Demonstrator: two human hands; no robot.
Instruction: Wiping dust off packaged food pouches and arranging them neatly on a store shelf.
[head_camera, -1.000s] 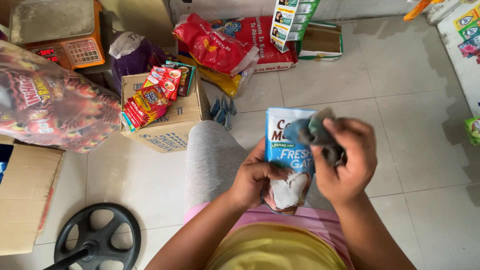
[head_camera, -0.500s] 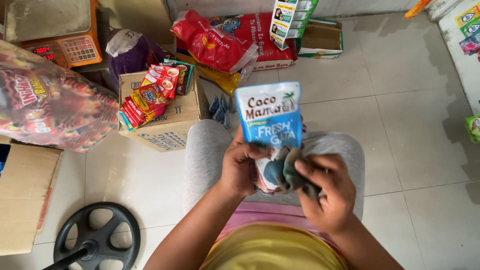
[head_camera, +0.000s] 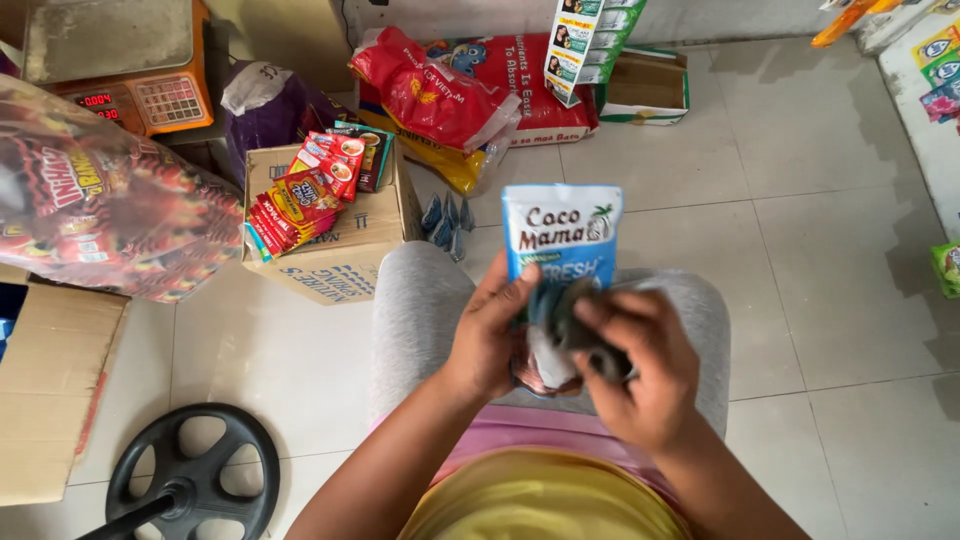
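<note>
Left hand (head_camera: 490, 340) grips a blue and white pouch (head_camera: 560, 240) mid-frame, fingers clamped on its edge. Right hand (head_camera: 640, 370) is closed around a dark cloth (head_camera: 570, 325) against it.

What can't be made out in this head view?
- Lower part of the blue and white pouch: covered by the left hand and right hand.
- Dark cloth: mostly hidden under right fingers.
- Orange scale: cut off by the top edge.

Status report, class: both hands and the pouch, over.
Left hand grips blue-white pouch. Right hand presses dark cloth on it. Nothing blocking.
</note>
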